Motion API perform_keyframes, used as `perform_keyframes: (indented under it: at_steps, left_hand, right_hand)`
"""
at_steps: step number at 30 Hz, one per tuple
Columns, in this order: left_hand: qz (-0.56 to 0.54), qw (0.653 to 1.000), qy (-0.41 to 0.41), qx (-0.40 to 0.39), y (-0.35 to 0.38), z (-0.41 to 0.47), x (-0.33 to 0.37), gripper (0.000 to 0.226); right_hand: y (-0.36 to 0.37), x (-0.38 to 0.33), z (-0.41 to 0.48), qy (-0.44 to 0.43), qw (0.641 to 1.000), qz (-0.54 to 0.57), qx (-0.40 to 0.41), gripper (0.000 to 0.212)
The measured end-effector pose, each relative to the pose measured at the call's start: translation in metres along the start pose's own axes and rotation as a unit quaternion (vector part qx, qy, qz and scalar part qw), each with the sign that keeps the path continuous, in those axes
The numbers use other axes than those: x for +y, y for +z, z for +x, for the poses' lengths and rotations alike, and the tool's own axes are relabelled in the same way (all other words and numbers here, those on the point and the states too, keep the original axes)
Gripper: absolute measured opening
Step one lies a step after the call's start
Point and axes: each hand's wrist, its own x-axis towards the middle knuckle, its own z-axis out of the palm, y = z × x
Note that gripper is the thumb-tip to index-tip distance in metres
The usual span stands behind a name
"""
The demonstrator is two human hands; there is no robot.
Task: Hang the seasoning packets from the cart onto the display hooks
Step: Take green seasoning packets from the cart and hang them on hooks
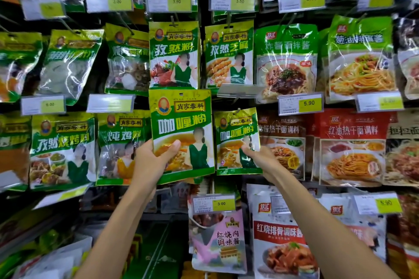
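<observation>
While the display wall (202,16) fills the view with rows of hanging green and red packets and yellow price tags (309,103), a green curry powder packet (181,124) is held up in front of it, just left of a matching hung packet (235,133) that dangles from its hook (237,111); the left hand (149,161) grips the held packet's lower left, thumb on its front, and the right hand (258,156) pinches the hung packet's lower right part
</observation>
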Motion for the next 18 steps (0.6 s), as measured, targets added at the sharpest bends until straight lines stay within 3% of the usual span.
perform_keyframes:
  at_steps: [2, 4, 7, 9, 11, 14, 16, 18]
  left_hand:
    - [-0.019, 1.0, -0.014, -0.005, 0.003, 0.0, 0.001, 0.026]
    - [-0.04, 0.999, -0.021, -0.012, 0.007, 0.0, 0.0, 0.033]
    - [-0.061, 0.997, -0.032, -0.026, 0.016, 0.0, 0.0, 0.042]
    - [-0.081, 0.995, -0.049, -0.035, 0.026, -0.001, -0.002, 0.047]
    - [-0.088, 0.993, -0.057, -0.05, 0.039, -0.002, -0.002, 0.05]
    - [-0.085, 0.992, -0.059, -0.078, 0.059, -0.007, -0.001, 0.046]
    - [-0.088, 0.99, -0.073, -0.088, 0.071, -0.01, -0.004, 0.039]
    - [-0.075, 0.99, -0.08, -0.09, 0.078, -0.011, -0.004, 0.031]
  right_hand:
    - [-0.002, 0.002, 0.001, -0.001, 1.0, -0.015, 0.002, 0.064]
    - [-0.006, 0.002, -0.005, -0.027, 0.996, -0.077, 0.03, 0.048]
    - [-0.01, 0.003, -0.022, -0.121, 0.964, -0.162, 0.175, 0.03]
    - [-0.008, -0.001, -0.039, -0.182, 0.95, -0.091, 0.236, 0.022]
    - [-0.004, -0.012, -0.053, -0.197, 0.964, 0.017, 0.175, 0.023]
    - [0.004, -0.031, -0.07, -0.151, 0.978, 0.141, -0.005, 0.053]
    - [0.008, -0.037, -0.075, -0.147, 0.98, 0.134, -0.025, 0.06]
    - [0.009, -0.036, -0.075, -0.147, 0.978, 0.149, -0.007, 0.04]
